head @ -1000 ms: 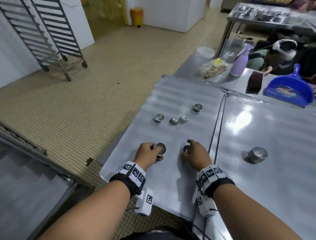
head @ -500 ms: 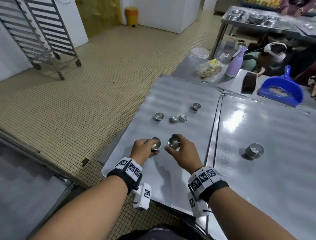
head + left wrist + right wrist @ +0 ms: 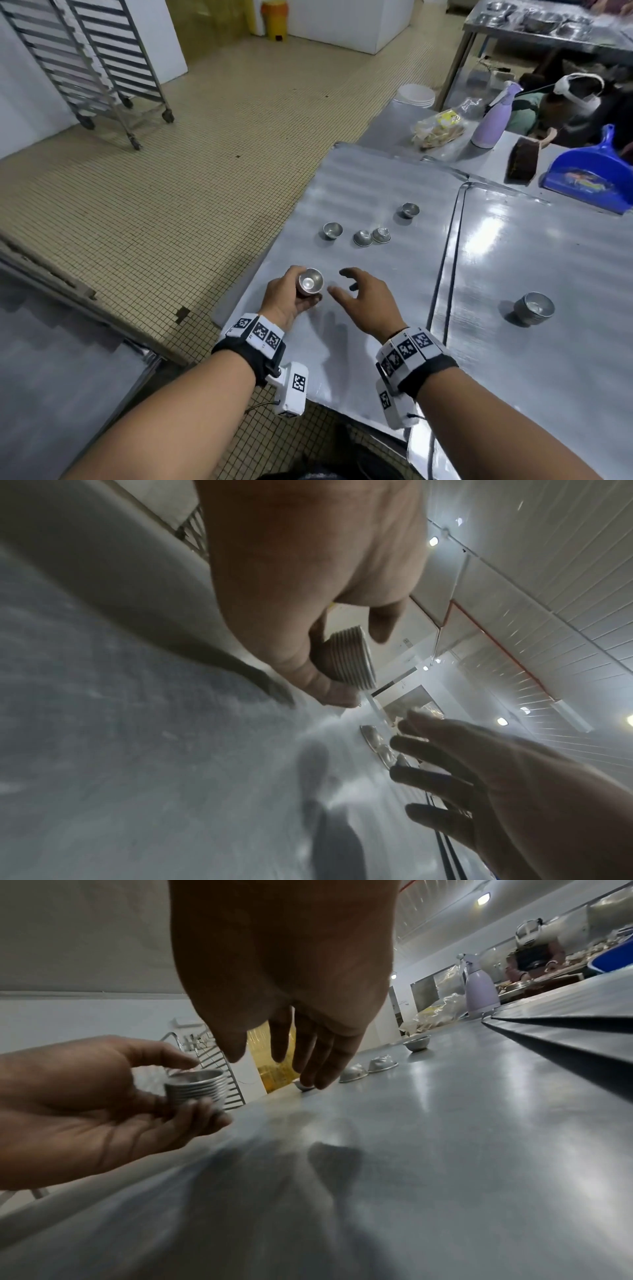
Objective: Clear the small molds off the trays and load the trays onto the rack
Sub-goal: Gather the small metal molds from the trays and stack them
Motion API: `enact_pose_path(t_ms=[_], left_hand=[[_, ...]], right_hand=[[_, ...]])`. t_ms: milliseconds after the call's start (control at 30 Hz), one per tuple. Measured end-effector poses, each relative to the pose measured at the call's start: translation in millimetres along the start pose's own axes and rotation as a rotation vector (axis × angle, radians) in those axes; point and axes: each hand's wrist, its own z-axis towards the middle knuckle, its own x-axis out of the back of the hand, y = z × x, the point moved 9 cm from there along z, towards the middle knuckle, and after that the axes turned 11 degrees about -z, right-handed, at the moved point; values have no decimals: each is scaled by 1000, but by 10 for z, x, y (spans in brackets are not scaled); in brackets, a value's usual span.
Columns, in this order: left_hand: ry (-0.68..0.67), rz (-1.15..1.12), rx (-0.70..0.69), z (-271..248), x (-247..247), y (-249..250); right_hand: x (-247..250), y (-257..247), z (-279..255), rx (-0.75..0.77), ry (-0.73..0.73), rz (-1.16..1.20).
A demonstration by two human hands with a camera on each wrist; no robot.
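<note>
Steel trays [image 3: 376,178] cover our work surface.
Our left hand [image 3: 286,301] grips a stack of small silver metal molds [image 3: 310,281]; our right hand [image 3: 368,301] hovers beside it, fingers spread.

Bare tray [image 3: 359,192] stretches between the hands and four loose molds [image 3: 363,237] farther off; the right tray's raised rim [image 3: 445,274] bounds the right side.

Both forearms were bare, with no sleeves. Each wrist wore a black band [image 3: 251,356] topped by a row of white blocks printed with black square markers [image 3: 406,349]. A white camera unit [image 3: 291,390] bearing one more marker hung under each band, trailing a thin dark cable [image 3: 258,406].
</note>
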Motion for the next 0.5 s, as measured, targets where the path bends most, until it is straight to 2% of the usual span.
enact_pose_path(t_ms=[167,400,500], left_hand=[[98,171,-106,162,121,108],[130,313,-179,303,109,267],[149,317,-204,305,101,353]], right_hand=[[16,302,588,-62,-60,-136],[5,-4,1463,66,-124,-345],[-150,-68,1633,104,-214,-438]])
